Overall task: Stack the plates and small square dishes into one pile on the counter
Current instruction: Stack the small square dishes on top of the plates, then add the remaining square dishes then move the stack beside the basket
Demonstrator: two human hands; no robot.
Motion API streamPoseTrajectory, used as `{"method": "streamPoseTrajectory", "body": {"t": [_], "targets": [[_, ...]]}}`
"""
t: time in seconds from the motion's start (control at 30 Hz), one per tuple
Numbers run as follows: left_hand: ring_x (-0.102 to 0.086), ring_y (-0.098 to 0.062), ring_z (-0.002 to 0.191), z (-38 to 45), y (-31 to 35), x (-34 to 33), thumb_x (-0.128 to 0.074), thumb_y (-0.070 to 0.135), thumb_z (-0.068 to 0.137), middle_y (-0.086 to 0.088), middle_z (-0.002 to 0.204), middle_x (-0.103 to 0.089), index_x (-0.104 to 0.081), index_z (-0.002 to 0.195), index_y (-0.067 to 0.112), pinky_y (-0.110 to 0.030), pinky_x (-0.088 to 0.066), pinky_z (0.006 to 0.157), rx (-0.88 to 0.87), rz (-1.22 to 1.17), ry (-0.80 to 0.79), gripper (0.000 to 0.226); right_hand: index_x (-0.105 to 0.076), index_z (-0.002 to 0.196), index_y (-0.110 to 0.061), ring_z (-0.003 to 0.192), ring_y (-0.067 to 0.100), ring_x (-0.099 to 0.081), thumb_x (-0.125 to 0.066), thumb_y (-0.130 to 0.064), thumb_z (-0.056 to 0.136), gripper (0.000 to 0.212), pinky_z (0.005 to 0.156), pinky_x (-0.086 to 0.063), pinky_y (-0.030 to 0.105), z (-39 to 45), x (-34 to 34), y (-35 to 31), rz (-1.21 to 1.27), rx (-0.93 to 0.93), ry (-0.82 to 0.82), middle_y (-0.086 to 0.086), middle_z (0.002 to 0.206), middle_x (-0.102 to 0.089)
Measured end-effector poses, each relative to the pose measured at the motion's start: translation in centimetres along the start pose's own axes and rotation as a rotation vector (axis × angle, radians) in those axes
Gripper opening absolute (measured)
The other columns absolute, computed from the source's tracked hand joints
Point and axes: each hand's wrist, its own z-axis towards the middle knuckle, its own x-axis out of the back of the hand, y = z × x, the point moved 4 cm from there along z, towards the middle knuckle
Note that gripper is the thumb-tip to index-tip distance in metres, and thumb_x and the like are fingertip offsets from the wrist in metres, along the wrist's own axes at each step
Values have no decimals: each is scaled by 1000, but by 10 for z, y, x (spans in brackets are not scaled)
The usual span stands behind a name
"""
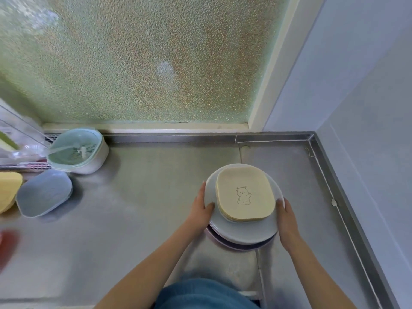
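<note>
**Both hands on the pile**

Blue denim [200, 293] at bottom edge. Left hand [199, 210] and right hand [287, 221] grip opposite rims of white plates [236, 230] — thumbs curled over the edge. Beige bear-print square dishes [245, 195] on top, between thumbs, steel counter [142, 197] beneath.

Your left hand [200, 208] grips the left rim of the round plates [243, 233], thumb over the top edge. Your right hand [286, 221] holds the right rim likewise. The plates form one pile, white ones above a pinkish one at the bottom. Cream square dishes [245, 195], the top one printed with a bear, sit nested on the pile. The steel tabletop [145, 208] carries a green strainer basket [78, 150], a blue tub [44, 192] and a yellow tub [7, 190] far left, well apart from the pile.
</note>
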Motion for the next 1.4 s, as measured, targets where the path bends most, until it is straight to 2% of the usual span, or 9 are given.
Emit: {"method": "streamPoseTrajectory", "body": {"t": [0.23,0.3,0.47,0.7,0.9,1.07,1.17,1.23,1.4], "targets": [[-34,-23,138,-14,-36,44,-41,9,96,-2,153,-30,-11,151,24,-39,-28,115,39,-142,195,64,-34,142,-20,120,28,-49,-30,-45,99,50,97,-43,44,-12,-59,-14,-10,6,-123,8,137,-49],[-32,-25,139,-20,-48,65,-39,9,97,-5,154,-29,-12,151,23,-45,-27,116,55,-178,278,63,-34,143,-25,117,26,-49,-29,-46,99,49,95,-44,41,-22,-86,-23,-27,31,-193,6,135,-50],[-33,-24,139,-39,-84,135,-38,9,96,-4,153,-30,-14,150,24,-45,-27,116,114,-227,444,61,-32,142,-32,110,18,-47,-27,-41,100,43,93,-41,36,-59,-162,-43,-37,80,-323,-3,127,-49],[-37,-27,135,-67,-136,234,-38,11,97,-5,151,-34,-16,150,28,-45,-30,115,147,-246,501,60,-33,140,-34,122,24,-48,-28,-42,100,41,103,-40,43,-115,-263,-58,-33,83,-386,0,135,-50],[-37,-25,135,-90,-171,301,-38,18,99,-4,150,-35,-16,149,30,-44,-31,114,104,-245,520,56,-33,141,-34,121,24,-48,-28,-44,99,44,102,-41,44,-160,-330,-59,-39,67,-368,0,136,-50],[-33,-21,137,-98,-191,335,-37,15,99,-1,151,-32,-15,150,26,-40,-28,115,99,-277,495,56,-33,142,-29,123,28,-47,-29,-40,100,43,104,-40,47,-182,-363,-55,-38,60,-286,5,138,-49],[-42,-15,125,-102,-192,351,-33,17,101,2,138,-43,-31,146,23,-35,-33,106,86,-288,511,46,-33,142,-27,124,28,-47,-30,-39,100,44,104,-39,47,-188,-370,-54,-42,63,-247,6,139,-49],[-50,-20,120,-104,-194,368,-34,20,100,-1,130,-51,-48,134,18,-31,-37,99,88,-232,596,36,-35,142,-24,123,29,-47,-29,-38,100,44,103,-40,46,-190,-370,-54,-56,85,-224,8,138,-49],[-50,-27,97,-93,-209,411,-40,17,95,-13,131,-38,-44,133,17,-29,-36,86,217,-24,678,38,-39,140,-21,120,29,-49,-30,-35,101,42,96,-41,41,-192,-370,-56,-92,129,-170,9,135,-52]]}}
